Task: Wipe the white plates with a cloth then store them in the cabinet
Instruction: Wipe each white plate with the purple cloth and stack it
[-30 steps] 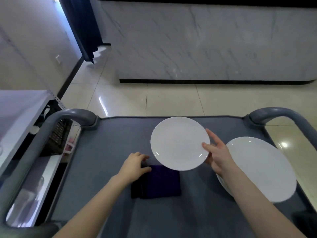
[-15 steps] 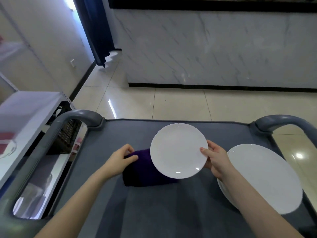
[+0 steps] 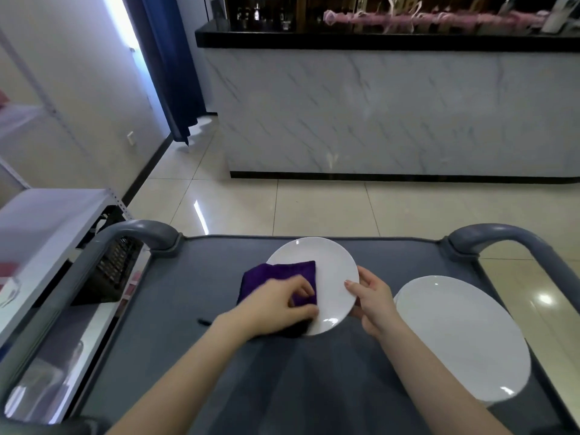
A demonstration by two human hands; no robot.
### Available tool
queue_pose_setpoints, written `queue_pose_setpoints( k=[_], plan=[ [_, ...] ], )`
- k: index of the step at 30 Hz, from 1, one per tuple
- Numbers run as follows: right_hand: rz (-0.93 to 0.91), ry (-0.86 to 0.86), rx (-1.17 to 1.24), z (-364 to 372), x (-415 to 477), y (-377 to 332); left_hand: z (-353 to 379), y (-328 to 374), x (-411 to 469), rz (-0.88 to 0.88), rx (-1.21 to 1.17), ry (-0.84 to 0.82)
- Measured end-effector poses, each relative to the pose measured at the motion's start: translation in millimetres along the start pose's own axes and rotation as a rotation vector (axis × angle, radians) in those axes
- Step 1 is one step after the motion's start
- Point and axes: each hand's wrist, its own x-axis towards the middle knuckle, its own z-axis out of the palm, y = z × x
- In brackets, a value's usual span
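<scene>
- Your left hand (image 3: 276,304) has lifted the purple cloth (image 3: 282,273) off the cart (image 3: 188,309), where it lay half a second ago. It now presses the cloth onto the left half of the small plate (image 3: 334,277), fingers curled around the folded fabric.
- Your right hand (image 3: 373,296) keeps its grip on that plate's right rim, thumb on the face and fingers behind. The plate is held over the middle of the cart, face tilted toward you.
- To my eye this means wiping is only starting: the right half of the plate is uncovered, and nothing is stored yet.
- The large plate (image 3: 461,340) lies flat at the near right of the cart, untouched, just beside your right forearm.
- I cannot pick out the cabinet in this view.
- The cloth is soft, thick and folded into a rough square, and it looks likely to slide easily.
- Both plates are round, smooth, glossy white with shallow rims; glints suggest a slippery glaze.
- The cart top is matt dark grey with rounded grey handles (image 3: 141,230) at the far corners.
</scene>
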Motion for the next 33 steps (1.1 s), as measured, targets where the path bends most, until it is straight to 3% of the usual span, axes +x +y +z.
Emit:
queue_pose_setpoints(
  k=[2,5,8,13,19,24,33],
  plan=[
    [-0.011,0.007,0.003,-4,-2,-1,14,-7,5,0.046,0.092,-0.024],
    [0.013,0.038,0.030,-12,-5,1,20,-28,5,0.100,0.341,0.220],
    [0.029,0.052,0.091,-14,-8,3,39,-41,-1,0.034,0.449,0.105],
    [0.007,0.060,0.108,-10,-13,-3,58,-33,-2,0.017,0.429,0.079],
    [0.007,0.029,0.136,-5,-23,-6,61,-12,23,0.113,0.445,0.023],
    [-0.027,-0.064,0.134,-3,-32,-10,40,0,58,0.164,0.452,0.063],
    [-0.125,-0.018,0.090,-10,-31,-29,23,-3,41,0.125,0.434,0.194]
  ],
)
